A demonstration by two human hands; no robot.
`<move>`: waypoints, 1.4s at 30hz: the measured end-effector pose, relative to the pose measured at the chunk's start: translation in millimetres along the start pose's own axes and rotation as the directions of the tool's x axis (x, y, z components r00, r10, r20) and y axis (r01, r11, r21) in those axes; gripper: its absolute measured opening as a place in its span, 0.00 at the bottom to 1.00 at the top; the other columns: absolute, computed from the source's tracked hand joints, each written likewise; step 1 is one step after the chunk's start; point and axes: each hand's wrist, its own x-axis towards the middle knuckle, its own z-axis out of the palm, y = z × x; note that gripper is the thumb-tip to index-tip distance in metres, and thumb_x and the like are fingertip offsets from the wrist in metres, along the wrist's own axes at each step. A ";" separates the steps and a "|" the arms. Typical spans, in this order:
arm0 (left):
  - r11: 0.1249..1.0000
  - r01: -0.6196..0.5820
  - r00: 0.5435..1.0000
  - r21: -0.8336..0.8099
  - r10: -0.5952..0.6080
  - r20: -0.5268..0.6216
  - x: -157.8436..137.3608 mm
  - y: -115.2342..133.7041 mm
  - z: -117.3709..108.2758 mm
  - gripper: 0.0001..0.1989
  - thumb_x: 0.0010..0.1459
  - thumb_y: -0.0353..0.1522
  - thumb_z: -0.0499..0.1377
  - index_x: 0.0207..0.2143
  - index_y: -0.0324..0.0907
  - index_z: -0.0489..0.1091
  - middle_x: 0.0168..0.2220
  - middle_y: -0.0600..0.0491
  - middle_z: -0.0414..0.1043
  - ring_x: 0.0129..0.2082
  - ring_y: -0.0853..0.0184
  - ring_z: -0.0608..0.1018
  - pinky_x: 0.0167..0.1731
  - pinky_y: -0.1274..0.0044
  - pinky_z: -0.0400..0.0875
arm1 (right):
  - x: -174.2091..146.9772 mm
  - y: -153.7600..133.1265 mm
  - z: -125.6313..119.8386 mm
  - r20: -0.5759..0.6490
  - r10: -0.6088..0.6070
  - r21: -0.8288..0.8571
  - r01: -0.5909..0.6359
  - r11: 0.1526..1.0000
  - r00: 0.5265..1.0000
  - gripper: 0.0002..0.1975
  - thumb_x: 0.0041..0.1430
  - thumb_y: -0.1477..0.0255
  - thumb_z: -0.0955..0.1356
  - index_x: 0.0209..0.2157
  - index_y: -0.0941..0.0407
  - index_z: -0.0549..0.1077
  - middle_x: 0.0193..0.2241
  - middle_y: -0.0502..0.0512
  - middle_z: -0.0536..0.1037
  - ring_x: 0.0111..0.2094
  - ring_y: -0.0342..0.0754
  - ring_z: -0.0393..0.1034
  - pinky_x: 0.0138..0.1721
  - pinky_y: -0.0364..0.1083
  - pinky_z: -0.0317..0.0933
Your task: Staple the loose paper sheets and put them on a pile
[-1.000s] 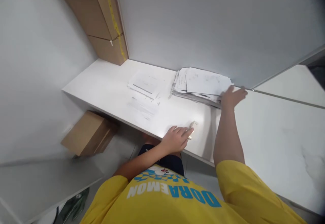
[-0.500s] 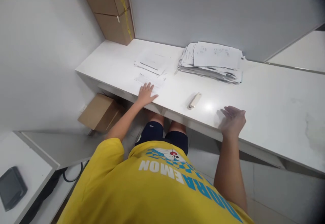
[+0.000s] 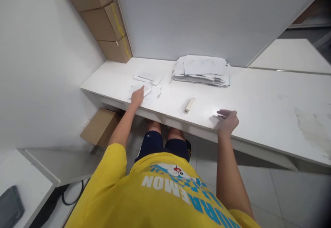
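Loose sheets (image 3: 144,91) lie at the near left edge of the white surface (image 3: 258,97); the left hand (image 3: 137,97) has closed its grip on one, lifting its corner. Right hand (image 3: 227,121) rests with its fingers spread on the front edge, holding nothing. Stapler (image 3: 189,105) lies untouched between the hands. Tall paper stack (image 3: 201,71) sits behind, against the partition. Judged stage: the sheet is gripped but not yet clear of the surface

Desk w/ papers, both hands down.
Left hand (image 3: 137,97) gripping loose sheets (image 3: 144,89); right hand (image 3: 227,120) spread at desk (image 3: 258,97) edge, stapler (image 3: 189,105) between, paper stack (image 3: 201,70) behind.
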 end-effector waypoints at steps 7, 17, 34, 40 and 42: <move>0.946 -0.308 0.943 -0.104 0.290 -0.162 -82.6 75.7 -10.6 0.26 0.68 0.28 0.45 0.67 0.41 0.58 0.57 0.45 0.73 0.51 0.59 0.79 0.50 0.71 0.72 | -84.9 -58.2 43.1 0.355 0.063 0.069 -0.093 0.993 0.933 0.25 0.59 0.48 0.62 0.46 0.54 0.69 0.40 0.58 0.76 0.33 0.49 0.72 0.36 0.49 0.67; 0.735 -0.665 0.744 -0.135 0.668 -0.026 -151.3 158.7 17.6 0.29 0.69 0.38 0.51 0.69 0.37 0.54 0.61 0.42 0.69 0.60 0.55 0.72 0.57 0.66 0.68 | -93.5 -57.0 37.6 0.415 0.537 0.155 -0.639 0.754 0.735 0.23 0.40 0.60 0.74 0.38 0.53 0.69 0.28 0.51 0.77 0.34 0.53 0.74 0.35 0.50 0.70; 0.525 -0.808 0.528 -0.268 0.847 0.067 -5.6 187.3 28.2 0.29 0.71 0.42 0.46 0.70 0.46 0.51 0.73 0.53 0.45 0.73 0.57 0.45 0.69 0.63 0.46 | -48.0 -32.2 -34.5 0.037 0.551 -0.081 -0.547 0.833 0.834 0.12 0.40 0.64 0.67 0.28 0.55 0.69 0.22 0.49 0.70 0.25 0.46 0.63 0.26 0.44 0.57; 0.695 -0.686 0.674 -0.217 0.719 0.171 -5.3 222.6 35.4 0.29 0.71 0.42 0.44 0.71 0.44 0.51 0.73 0.50 0.43 0.73 0.51 0.43 0.69 0.55 0.44 | -34.5 -31.0 -40.5 0.071 0.508 -0.175 -0.491 0.853 0.858 0.11 0.43 0.63 0.65 0.27 0.54 0.69 0.23 0.49 0.70 0.25 0.46 0.62 0.26 0.44 0.55; 0.731 -0.646 0.711 -0.218 0.681 0.176 -7.7 225.4 39.7 0.28 0.71 0.41 0.43 0.70 0.43 0.52 0.73 0.49 0.45 0.73 0.49 0.44 0.69 0.56 0.48 | -23.2 -30.2 -36.2 0.097 0.475 -0.224 -0.446 0.867 0.875 0.12 0.44 0.61 0.64 0.28 0.54 0.70 0.23 0.49 0.70 0.26 0.46 0.62 0.26 0.44 0.54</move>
